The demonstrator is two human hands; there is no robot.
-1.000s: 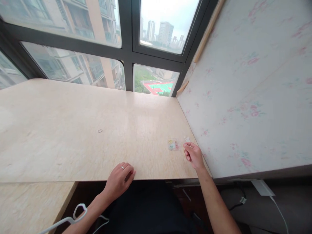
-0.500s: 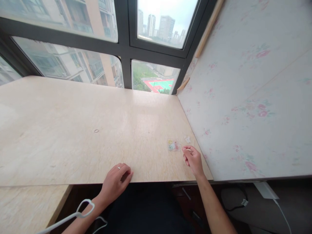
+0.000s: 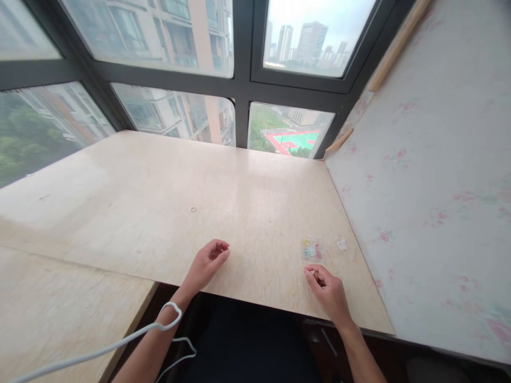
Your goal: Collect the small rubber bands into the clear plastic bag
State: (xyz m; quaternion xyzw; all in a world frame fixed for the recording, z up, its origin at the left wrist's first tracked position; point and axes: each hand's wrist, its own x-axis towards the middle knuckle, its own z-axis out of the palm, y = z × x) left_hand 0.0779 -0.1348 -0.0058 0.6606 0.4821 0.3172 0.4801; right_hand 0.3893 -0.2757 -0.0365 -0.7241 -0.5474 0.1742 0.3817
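My right hand [image 3: 328, 288] rests on the pale wooden desk [image 3: 159, 186] near its front edge, fingers pinched together on something too small to make out. Just beyond it lies a small clear packet [image 3: 312, 250] holding coloured rings, and a small white piece [image 3: 341, 244] sits to the packet's right. My left hand [image 3: 208, 261] lies on the desk to the left, fingers loosely curled with a gap between thumb and fingers, holding nothing. A small ring [image 3: 194, 209] lies alone farther out on the desk.
A white cable [image 3: 120, 340] loops round my left wrist. A floral-papered wall [image 3: 431, 175] bounds the desk on the right. Dark-framed windows [image 3: 239, 85] stand behind it. A lower wooden surface [image 3: 59, 308] adjoins at the left.
The view has turned left. My right hand has drawn back from beside the packet toward the desk's front edge. My left hand has moved slightly forward onto the desk.
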